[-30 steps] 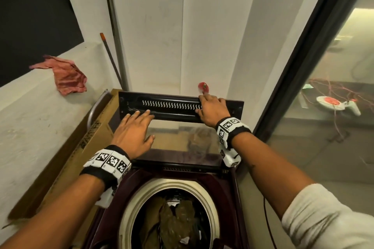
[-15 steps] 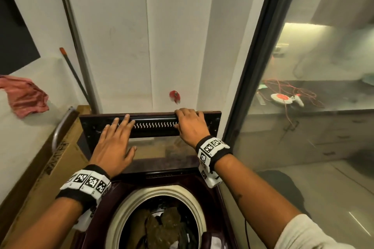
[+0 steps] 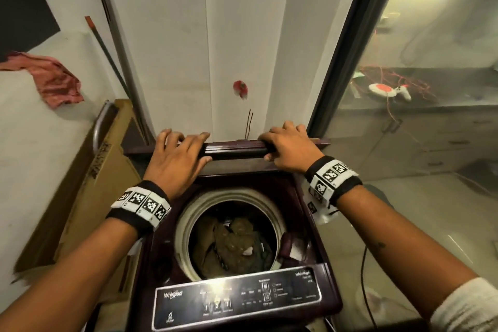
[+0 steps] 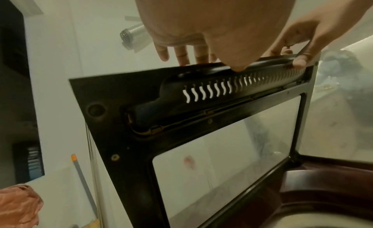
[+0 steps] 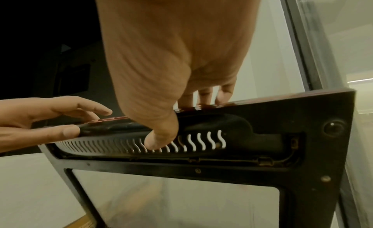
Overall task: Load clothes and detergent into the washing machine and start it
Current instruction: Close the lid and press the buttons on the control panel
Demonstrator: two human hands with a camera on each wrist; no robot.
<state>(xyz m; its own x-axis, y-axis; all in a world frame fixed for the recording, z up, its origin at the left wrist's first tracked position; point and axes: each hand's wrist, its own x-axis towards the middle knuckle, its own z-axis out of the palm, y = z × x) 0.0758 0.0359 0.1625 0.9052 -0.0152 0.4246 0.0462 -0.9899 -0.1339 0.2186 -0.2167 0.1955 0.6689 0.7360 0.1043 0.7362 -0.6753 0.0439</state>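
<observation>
Head view: washing machine [image 3: 231, 264], maroon top-loader w/ glossy black control panel [image 3: 237, 302] nearest the person. Lid [image 3: 237, 150] is raised, tilted over the back of the machine; its dark underside has a row of wavy white slots and a glass window below them, clear in both wrist views. Drum [image 3: 229, 232] is open, cream rim, olive-brown clothes [image 3: 231, 240] inside w/ a small white bit on top. Can't tell if detergent is in.

Left hand [image 3: 175, 162] grips the lid's top edge toward the machine's left side: fingers curled over the edge, thumb on the near face. Right hand [image 3: 289, 147] does the same toward the machine's right side; right wrist view shows its thumb pressed on the slotted strip, fingers hooked over the top.

Around the machine: cardboard box [image 3: 89, 183] leaning just left of it; red cloth [image 3: 56, 81] on the white ledge further left; thin rod [image 3: 107, 54] w/ orange tip against the wall behind the box; red mark [image 3: 240, 89] on the wall behind the lid. Glass door [image 3: 417, 143] just right of the machine, a white-and-red gadget [image 3: 388, 90] w/ red wires on the desk beyond it.
</observation>
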